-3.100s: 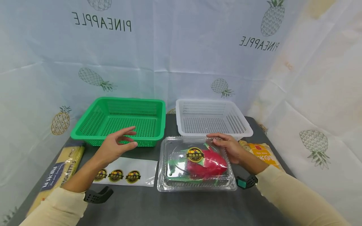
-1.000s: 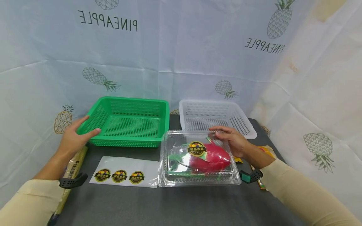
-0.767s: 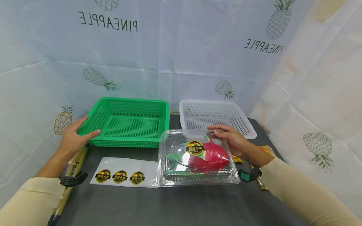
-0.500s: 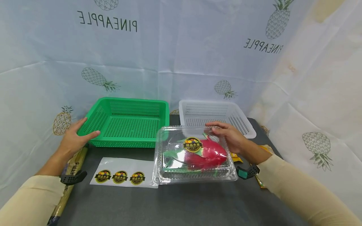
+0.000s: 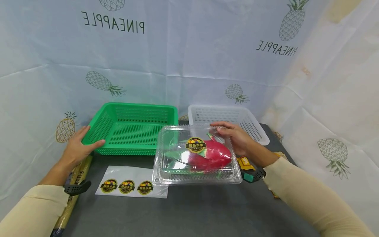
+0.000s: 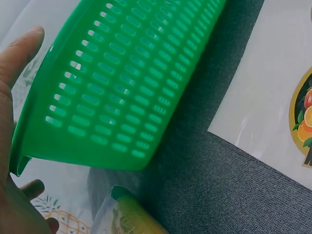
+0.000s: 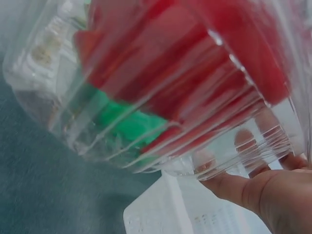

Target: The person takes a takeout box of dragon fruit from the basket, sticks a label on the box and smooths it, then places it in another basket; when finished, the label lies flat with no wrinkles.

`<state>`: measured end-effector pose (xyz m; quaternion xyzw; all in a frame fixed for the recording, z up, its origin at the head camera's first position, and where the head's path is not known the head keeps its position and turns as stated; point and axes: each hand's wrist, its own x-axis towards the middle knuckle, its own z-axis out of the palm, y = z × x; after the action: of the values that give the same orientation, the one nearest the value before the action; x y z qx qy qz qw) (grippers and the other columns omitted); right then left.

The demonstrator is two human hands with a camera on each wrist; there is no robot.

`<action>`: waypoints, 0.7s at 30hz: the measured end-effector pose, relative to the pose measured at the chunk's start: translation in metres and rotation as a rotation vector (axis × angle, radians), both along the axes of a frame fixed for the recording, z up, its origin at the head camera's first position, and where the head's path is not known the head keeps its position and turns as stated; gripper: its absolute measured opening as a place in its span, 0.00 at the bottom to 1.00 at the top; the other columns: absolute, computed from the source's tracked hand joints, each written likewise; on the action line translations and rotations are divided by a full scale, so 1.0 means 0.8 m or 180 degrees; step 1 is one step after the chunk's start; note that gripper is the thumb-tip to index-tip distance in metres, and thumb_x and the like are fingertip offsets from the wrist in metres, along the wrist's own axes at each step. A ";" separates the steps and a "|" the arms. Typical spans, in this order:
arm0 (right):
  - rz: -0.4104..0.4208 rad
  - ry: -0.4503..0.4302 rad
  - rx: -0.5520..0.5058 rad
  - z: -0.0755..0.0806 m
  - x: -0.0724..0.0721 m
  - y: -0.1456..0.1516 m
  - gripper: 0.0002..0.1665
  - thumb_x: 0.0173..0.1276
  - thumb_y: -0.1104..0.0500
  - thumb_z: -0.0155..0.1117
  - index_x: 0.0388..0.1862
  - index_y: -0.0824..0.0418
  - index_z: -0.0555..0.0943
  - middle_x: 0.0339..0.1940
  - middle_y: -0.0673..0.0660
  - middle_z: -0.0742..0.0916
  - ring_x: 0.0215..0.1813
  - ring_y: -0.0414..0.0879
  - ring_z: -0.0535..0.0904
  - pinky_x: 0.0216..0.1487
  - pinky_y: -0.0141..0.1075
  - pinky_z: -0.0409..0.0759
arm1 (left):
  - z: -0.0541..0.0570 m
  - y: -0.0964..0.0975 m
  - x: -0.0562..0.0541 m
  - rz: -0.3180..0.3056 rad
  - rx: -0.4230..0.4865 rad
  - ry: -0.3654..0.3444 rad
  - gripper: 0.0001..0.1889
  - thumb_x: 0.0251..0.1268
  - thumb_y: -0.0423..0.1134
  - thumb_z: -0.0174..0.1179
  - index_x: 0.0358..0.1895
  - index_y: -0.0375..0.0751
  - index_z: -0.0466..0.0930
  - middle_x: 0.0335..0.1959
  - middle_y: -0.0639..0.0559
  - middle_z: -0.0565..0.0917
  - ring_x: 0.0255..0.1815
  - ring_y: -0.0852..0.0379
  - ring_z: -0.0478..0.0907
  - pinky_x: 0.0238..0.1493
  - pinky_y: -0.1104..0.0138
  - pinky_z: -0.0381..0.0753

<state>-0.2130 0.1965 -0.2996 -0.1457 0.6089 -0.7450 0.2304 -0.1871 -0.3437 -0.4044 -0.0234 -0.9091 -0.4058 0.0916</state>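
Observation:
A clear plastic clamshell box (image 5: 165, 171) hangs tilted over the table, with a red and green dragon fruit (image 5: 210, 156) inside. On its lid is a round black-and-gold fruit sticker (image 5: 196, 144). My right hand (image 5: 238, 140) grips the box's right side, thumb and fingers on either side of the wall in the right wrist view. At the left corner of a green plastic basket (image 5: 136, 151), my left hand (image 5: 77, 148) grips the rim; in the left wrist view the thumb (image 6: 24, 53) lies over the rim and fingertips show below it.
A white basket (image 5: 256, 131) stands back right. A white sheet with three stickers (image 5: 130, 172) lies in front of the green basket. A spaghetti pack (image 5: 78, 174) lies under the left forearm, yellow packs (image 5: 245, 163) by the right. A pineapple-print cloth (image 5: 177, 49) hangs behind.
The left hand moved left to the green basket's corner and has held there. The right hand has lifted the box and carried it left, towards the green basket.

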 end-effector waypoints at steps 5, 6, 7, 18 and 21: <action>-0.0093 -0.0011 0.0082 0.008 -0.007 -0.017 0.12 0.73 0.59 0.57 0.50 0.49 0.83 0.63 0.66 0.72 0.58 0.55 0.74 0.45 0.53 0.79 | -0.002 -0.003 -0.004 0.0086 -0.0215 0.0016 0.49 0.66 0.55 0.58 0.77 0.34 0.38 0.76 0.32 0.37 0.72 0.28 0.31 0.55 0.26 0.39; -0.0096 -0.0003 0.0078 0.010 -0.009 -0.020 0.12 0.73 0.59 0.57 0.50 0.49 0.83 0.63 0.66 0.72 0.58 0.55 0.75 0.45 0.53 0.79 | -0.002 -0.003 -0.004 0.0101 -0.0268 0.0011 0.49 0.66 0.56 0.58 0.77 0.33 0.39 0.76 0.32 0.37 0.72 0.27 0.31 0.54 0.26 0.39; -0.0102 0.0001 0.0076 0.011 -0.010 -0.023 0.12 0.73 0.59 0.56 0.50 0.49 0.83 0.62 0.66 0.73 0.57 0.55 0.75 0.45 0.52 0.79 | -0.003 -0.003 -0.005 0.0122 -0.0322 0.0002 0.50 0.66 0.57 0.58 0.76 0.32 0.39 0.76 0.32 0.38 0.72 0.27 0.32 0.53 0.25 0.38; -0.0147 0.0015 0.0067 0.014 -0.030 -0.047 0.14 0.73 0.60 0.56 0.54 0.53 0.81 0.57 0.63 0.76 0.53 0.55 0.77 0.45 0.51 0.80 | 0.001 0.002 -0.006 0.0106 -0.0413 -0.0108 0.51 0.65 0.59 0.57 0.76 0.31 0.38 0.76 0.32 0.36 0.71 0.25 0.30 0.47 0.22 0.36; -0.0135 0.0040 0.0068 0.014 -0.034 -0.057 0.15 0.73 0.60 0.56 0.56 0.55 0.80 0.56 0.63 0.77 0.51 0.54 0.78 0.44 0.50 0.80 | 0.000 0.001 -0.005 0.0105 -0.0440 -0.0158 0.51 0.65 0.59 0.57 0.76 0.32 0.37 0.76 0.33 0.35 0.70 0.24 0.31 0.44 0.21 0.36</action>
<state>-0.2405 0.1511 -0.2885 -0.1349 0.6212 -0.7422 0.2122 -0.1913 -0.3431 -0.4048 -0.0045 -0.9371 -0.3410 0.0738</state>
